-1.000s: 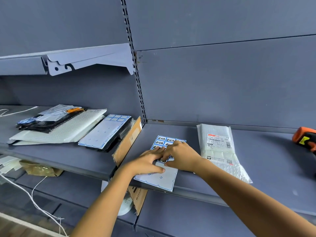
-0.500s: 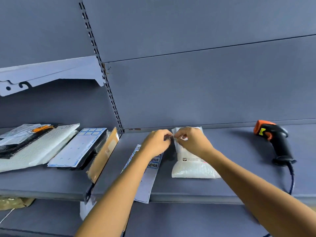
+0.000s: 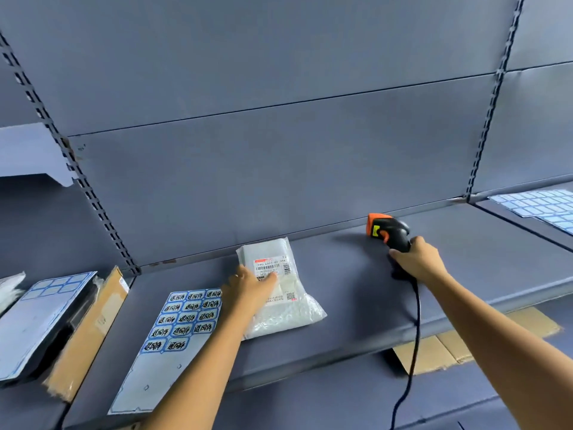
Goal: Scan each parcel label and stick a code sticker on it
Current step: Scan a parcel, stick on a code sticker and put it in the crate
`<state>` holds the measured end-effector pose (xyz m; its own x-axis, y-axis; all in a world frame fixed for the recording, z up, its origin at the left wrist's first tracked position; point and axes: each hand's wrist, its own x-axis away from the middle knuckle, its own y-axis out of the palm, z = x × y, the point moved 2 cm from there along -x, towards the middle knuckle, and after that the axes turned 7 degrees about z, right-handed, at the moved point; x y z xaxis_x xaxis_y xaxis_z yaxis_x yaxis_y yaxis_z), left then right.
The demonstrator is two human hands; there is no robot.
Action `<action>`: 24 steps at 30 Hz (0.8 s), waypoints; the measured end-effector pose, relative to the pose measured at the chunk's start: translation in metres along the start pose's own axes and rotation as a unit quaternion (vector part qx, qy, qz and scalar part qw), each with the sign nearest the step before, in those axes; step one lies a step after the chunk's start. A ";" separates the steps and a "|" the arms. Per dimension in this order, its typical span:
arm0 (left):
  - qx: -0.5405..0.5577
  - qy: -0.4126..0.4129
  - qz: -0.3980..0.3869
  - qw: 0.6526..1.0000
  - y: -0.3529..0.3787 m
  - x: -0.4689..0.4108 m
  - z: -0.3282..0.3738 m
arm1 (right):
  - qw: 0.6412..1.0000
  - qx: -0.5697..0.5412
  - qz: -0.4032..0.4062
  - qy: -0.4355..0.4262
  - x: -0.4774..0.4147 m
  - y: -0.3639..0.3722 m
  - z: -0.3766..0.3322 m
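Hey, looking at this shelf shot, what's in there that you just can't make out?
All in the head view:
The lower part of the label on the parcel: covered by the left hand.
The label's print: too small to read.
The scanner handle: wrapped by the right hand.
The stack at far left: cut off by the frame edge.

A big gray-blue wall of flat metal sheets stands at the back, with a thin line where two sheets meet. The left strip and the right strip, both full of little holes, run up it. A long shelf of the same color sticks out. Under it is a lower shelf with flat cardboard. The light is soft and even.
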<state>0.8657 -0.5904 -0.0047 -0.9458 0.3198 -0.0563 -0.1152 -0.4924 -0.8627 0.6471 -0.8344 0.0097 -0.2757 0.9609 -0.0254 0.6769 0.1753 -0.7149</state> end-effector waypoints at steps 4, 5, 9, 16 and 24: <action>0.071 -0.017 -0.024 0.997 -0.001 0.004 0.004 | 0.981 -0.162 -0.071 0.082 -0.011 -0.003 -0.008; 0.110 -0.025 -0.026 0.993 -0.002 0.006 0.006 | 0.964 -0.224 -0.102 0.105 -0.009 -0.003 -0.011; 0.289 -0.061 -0.040 0.955 -0.001 0.010 0.022 | 0.880 -0.417 -0.189 0.128 0.012 -0.008 -0.028; 0.519 -0.054 -0.026 0.853 -0.003 0.016 0.061 | 0.856 -0.452 -0.250 0.014 0.050 -0.049 -0.077; 0.571 0.033 -0.014 0.820 -0.015 0.003 0.077 | 0.904 -0.366 -0.190 -0.117 0.100 -0.044 -0.101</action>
<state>0.8414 -0.6446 0.0472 -0.9234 0.3694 -0.1043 -0.3824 -0.9086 0.1678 0.6584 -0.7247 0.1092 -0.6622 0.7446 -0.0834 0.7491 0.6604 -0.0523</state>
